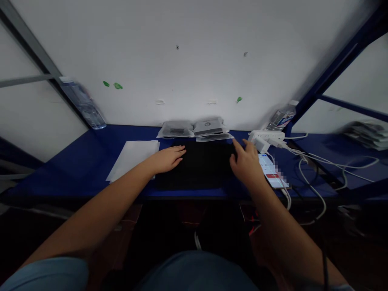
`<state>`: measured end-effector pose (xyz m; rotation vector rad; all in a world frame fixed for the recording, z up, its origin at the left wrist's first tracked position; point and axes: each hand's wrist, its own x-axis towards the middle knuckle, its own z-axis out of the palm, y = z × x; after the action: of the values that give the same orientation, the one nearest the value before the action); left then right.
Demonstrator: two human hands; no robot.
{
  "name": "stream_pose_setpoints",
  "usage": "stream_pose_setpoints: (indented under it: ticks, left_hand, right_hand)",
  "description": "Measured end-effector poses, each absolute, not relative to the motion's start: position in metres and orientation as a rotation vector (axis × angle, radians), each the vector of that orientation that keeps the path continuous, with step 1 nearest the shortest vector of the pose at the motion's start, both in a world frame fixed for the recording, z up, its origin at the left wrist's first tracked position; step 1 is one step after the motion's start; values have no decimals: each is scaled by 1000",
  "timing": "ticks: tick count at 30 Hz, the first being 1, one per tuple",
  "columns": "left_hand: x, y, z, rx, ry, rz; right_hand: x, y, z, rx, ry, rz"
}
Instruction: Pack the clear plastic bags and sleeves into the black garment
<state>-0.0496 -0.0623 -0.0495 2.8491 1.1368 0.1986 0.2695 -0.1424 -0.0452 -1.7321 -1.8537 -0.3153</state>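
A flat black rectangular item (203,165) lies on the blue desk in front of me; it is too dark to tell its kind. My left hand (168,159) rests on its left end, palm down with the fingers stretched out. At the right end is my right hand (246,159), its fingers spread and nothing seen between them. White paper sheets (133,155) lie left of the black item, close to my left forearm. Just right of my right hand lies a phone (273,171) with a lit screen, a cable running across it.
Clear plastic packets (176,129) with flat contents sit behind the black item, against the wall. A white power strip (268,136) with chargers and loose white cables (318,161) occupies the right. Clear bottles stand at the left (86,109) and right (281,117). The blue desk (79,161) ends near my lap.
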Motion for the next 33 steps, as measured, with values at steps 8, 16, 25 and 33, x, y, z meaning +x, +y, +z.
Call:
stream_pose_setpoints:
  ticks: [8,16,25,33]
  left_hand:
    - [-49,-60,-52,2859,1138,176]
    - [-48,-59,-55,2888,1166,158]
    - [-46,-61,-50,2876,1332,151]
    - [-45,-58,-48,2846,1454,222]
  right_hand:
    - [250,-120,-59,-1723,-2261,-22]
    - [257,-118,-67,-1838,-2296,83]
    - [255,-101,-51,-1922,-2350,187]
    - [255,-90,-53,-1903,-2307,36]
